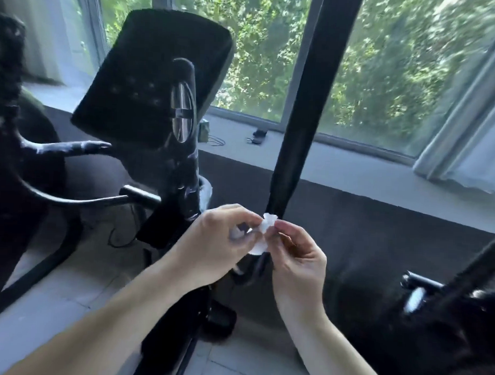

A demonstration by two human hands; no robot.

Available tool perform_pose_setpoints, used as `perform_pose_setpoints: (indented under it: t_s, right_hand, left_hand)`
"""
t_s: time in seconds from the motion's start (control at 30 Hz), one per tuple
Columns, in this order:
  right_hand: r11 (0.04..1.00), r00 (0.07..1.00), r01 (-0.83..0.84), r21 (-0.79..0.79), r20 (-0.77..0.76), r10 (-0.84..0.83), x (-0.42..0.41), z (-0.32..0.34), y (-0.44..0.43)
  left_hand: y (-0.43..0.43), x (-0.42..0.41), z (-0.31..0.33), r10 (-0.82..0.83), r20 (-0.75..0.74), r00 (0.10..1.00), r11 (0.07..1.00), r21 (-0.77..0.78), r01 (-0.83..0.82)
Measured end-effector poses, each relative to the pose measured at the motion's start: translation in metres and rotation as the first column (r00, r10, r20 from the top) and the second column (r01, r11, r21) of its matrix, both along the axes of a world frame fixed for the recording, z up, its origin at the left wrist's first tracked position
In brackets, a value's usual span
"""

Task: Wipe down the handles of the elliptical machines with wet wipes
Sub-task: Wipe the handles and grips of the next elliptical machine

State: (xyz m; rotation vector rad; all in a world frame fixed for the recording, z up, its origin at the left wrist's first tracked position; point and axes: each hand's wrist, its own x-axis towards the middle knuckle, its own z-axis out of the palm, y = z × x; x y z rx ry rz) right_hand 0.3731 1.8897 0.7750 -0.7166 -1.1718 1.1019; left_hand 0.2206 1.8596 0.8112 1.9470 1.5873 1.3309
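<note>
A small crumpled white wet wipe (263, 232) is held between both hands at the centre of the view. My left hand (219, 242) pinches its left side and my right hand (297, 253) pinches its right side. Just behind the wipe rises a tall black padded handle (308, 105) of the elliptical machine. To the left stands the black console (149, 77), with a curved side handle (73, 149) whose end shows pale, worn patches. Part of another black machine (433, 306) is at the lower right.
A grey window sill (353, 168) runs across the back, with small dark items and cables (256, 135) on it. Large windows show green trees. Curtains hang at both sides. Pale floor tiles (54, 307) lie below the machines.
</note>
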Motion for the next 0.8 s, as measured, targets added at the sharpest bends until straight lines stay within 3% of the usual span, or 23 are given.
perform_pose_setpoints:
  t_s: [0.2, 0.43, 0.57, 0.67, 0.8]
  right_hand:
    - [0.967, 0.995, 0.088, 0.238, 0.023, -0.096, 0.019, 0.079, 0.025]
    - [0.846, 0.983, 0.158, 0.51, 0.0, -0.183, 0.023, 0.196, 0.058]
    - [0.707, 0.96, 0.26, 0.657, -0.098, -0.262, 0.018, 0.286, 0.076]
    - [0.551, 0.929, 0.33, 0.766, -0.161, -0.333, 0.014, 0.351, 0.088]
    - [0.409, 0.925, 0.244, 0.879, -0.084, -0.371, 0.008, 0.398, 0.109]
  left_hand:
    - [0.025, 0.004, 0.069, -0.015, 0.085, 0.996, 0.991, 0.133, 0.004]
    - [0.058, -0.004, 0.167, 0.0, 0.267, 0.964, 0.947, 0.311, -0.086]
    - [0.072, -0.002, 0.222, -0.023, 0.254, 0.967, 0.935, 0.348, -0.069]
    - [0.08, 0.002, 0.247, -0.043, 0.236, 0.971, 0.949, 0.314, -0.034]
    - [0.09, 0.01, 0.255, -0.093, 0.278, 0.956, 0.962, 0.274, 0.014]
